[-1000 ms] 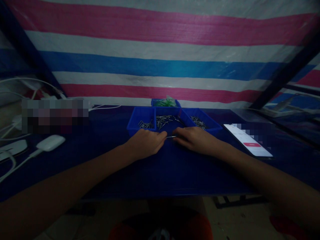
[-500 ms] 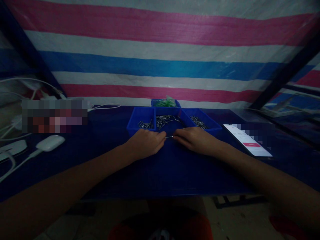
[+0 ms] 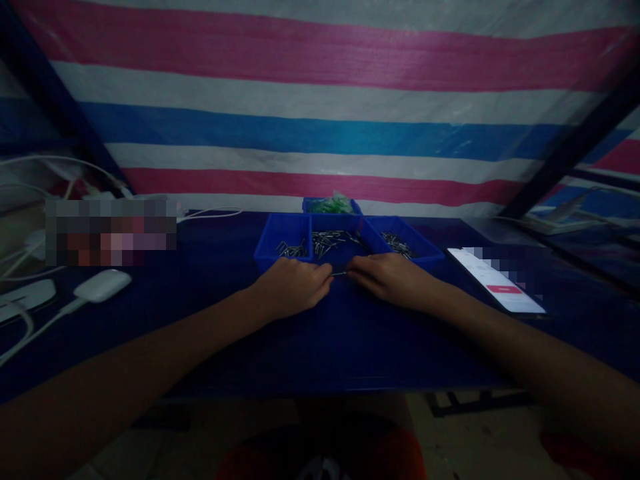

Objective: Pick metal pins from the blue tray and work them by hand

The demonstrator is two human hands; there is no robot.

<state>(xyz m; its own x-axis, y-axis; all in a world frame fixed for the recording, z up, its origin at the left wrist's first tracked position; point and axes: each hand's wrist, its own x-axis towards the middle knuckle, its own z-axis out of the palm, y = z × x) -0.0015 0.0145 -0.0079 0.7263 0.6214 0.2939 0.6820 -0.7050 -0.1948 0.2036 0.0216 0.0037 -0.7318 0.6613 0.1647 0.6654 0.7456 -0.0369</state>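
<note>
A thin metal piece (image 3: 339, 274) spans the gap between my two hands, low in front of the blue bins. My left hand (image 3: 295, 287) pinches its left end, and my right hand (image 3: 387, 279) pinches the right end. Small metal parts lie in the left blue bin (image 3: 283, 230), and more are heaped in the middle blue bin (image 3: 345, 219). The right blue bin (image 3: 425, 248) also holds small metal parts. My fingertips cover both ends of the held piece.
Behind the bins stands a small blue container with a green plastic bag (image 3: 337, 203). A lit phone (image 3: 493, 277) lies at the right. White cables and a white adapter (image 3: 103, 286) are on the left of the blue table (image 3: 320, 353).
</note>
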